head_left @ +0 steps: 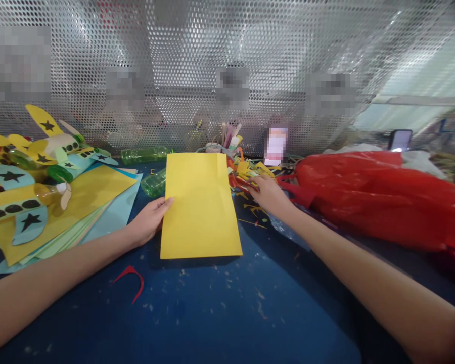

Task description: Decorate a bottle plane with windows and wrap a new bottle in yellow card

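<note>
My left hand [151, 220] is closed on the left edge of a plain yellow paper sheet [200, 207], thumb on its front face. The sheet is tilted up toward me above the blue table. To its right, my right hand [267, 194] reaches into a heap of paper scraps [246, 169], mostly yellow and orange. Its fingers look stretched and apart, with the tips partly lost among the scraps. A green plastic bottle [154, 183] lies just behind the sheet's left edge.
Bottle airplanes with paper wings [20, 202] and a stack of coloured paper [109, 184] lie at left. Another green bottle [144, 153], a cup of tools [214, 147] and a phone [276, 146] stand near the perforated metal wall. A red plastic bag [364, 197] fills the right. A red scrap [139, 280] lies in front.
</note>
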Motion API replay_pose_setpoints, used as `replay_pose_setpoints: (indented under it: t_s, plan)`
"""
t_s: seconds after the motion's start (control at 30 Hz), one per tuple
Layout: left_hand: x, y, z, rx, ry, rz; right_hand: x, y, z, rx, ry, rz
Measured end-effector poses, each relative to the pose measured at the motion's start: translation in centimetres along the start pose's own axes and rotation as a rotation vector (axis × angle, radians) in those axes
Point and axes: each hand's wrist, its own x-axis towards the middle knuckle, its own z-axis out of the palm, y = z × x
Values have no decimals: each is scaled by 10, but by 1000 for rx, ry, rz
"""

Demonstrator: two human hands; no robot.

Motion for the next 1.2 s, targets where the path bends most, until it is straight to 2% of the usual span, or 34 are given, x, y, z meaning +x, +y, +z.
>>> replay_pose_setpoints:
  t_s: [0.17, 0.33, 0.57, 0.73, 0.8, 0.93, 1.1, 1.2]
  plan:
    - [0, 0, 0, -8, -9, -11, -8, 1, 10, -145, -107, -58]
    - [-1, -1, -1, 3, 2, -19, -13, -9, 11, -225, -87, -82]
    - [2, -2, -2, -15, 28, -6, -18, -22, 9, -199, -104, -79]
    - [2, -3, -1, -28, 58, 25, -18, -27, 2, -150, -105, 11]
    - [2, -2, 1, -44, 67, 37, -15, -25, 0, 19, -61, 107]
    - [1, 0, 2, -93, 80, 33, -6, -17, 1, 562, 84, 351]
    - [2, 1, 1, -101, 67, 41, -2, -21, 6, 797, 162, 368]
    - [2, 0, 0, -84, 89, 49, -3, -30, 0, 1020, 168, 344]
